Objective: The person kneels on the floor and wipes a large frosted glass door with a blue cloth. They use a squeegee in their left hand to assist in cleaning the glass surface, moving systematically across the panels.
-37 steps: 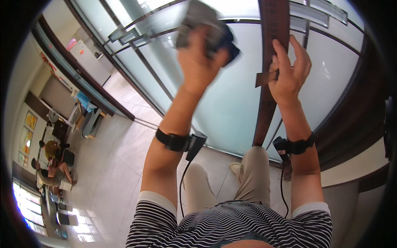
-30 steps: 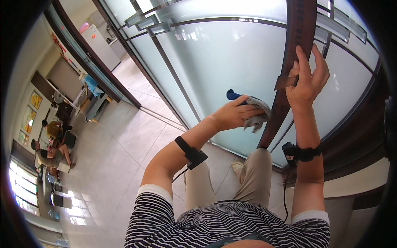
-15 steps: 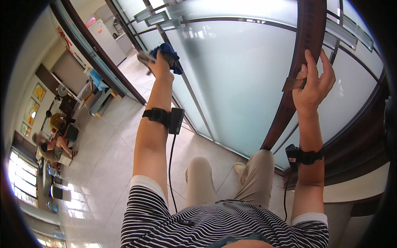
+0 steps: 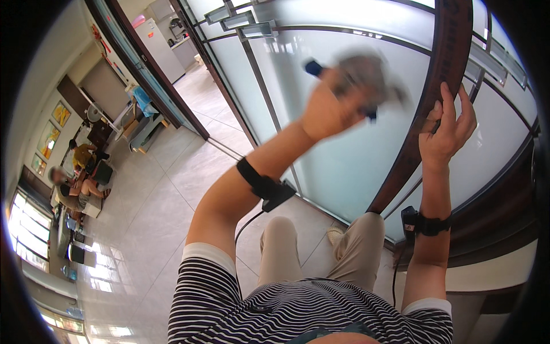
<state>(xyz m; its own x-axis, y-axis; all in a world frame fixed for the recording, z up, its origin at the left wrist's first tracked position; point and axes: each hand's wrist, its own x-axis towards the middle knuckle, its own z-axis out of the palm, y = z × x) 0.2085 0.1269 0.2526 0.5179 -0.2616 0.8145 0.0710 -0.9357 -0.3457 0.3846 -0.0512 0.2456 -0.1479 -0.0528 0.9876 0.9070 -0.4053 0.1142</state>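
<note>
A blue and grey cloth (image 4: 366, 74), smeared by motion, is in my left hand (image 4: 329, 112), over the large frosted glass panel (image 4: 332, 178) of the door. My left fingers look closed round the cloth, though the blur hides their outline. My right hand (image 4: 444, 135) rests with its fingertips against the dark wooden door stile (image 4: 404, 155). Its index and middle fingers are stretched upward and apart, and nothing shows inside that hand. Black straps with small boxes sit on both my forearms.
Beyond the doorway on the left stands a white fridge (image 4: 157, 49). Two people (image 4: 80, 178) sit far left near a wall with pictures (image 4: 48, 139). A fan (image 4: 94, 113) stands behind them. Tiled floor (image 4: 166, 195) stretches between.
My left hand has swept rightward across the glass with the cloth. The view has shifted slightly. My right hand stays at the stile, and the brown flap beside its thumb no longer shows.
</note>
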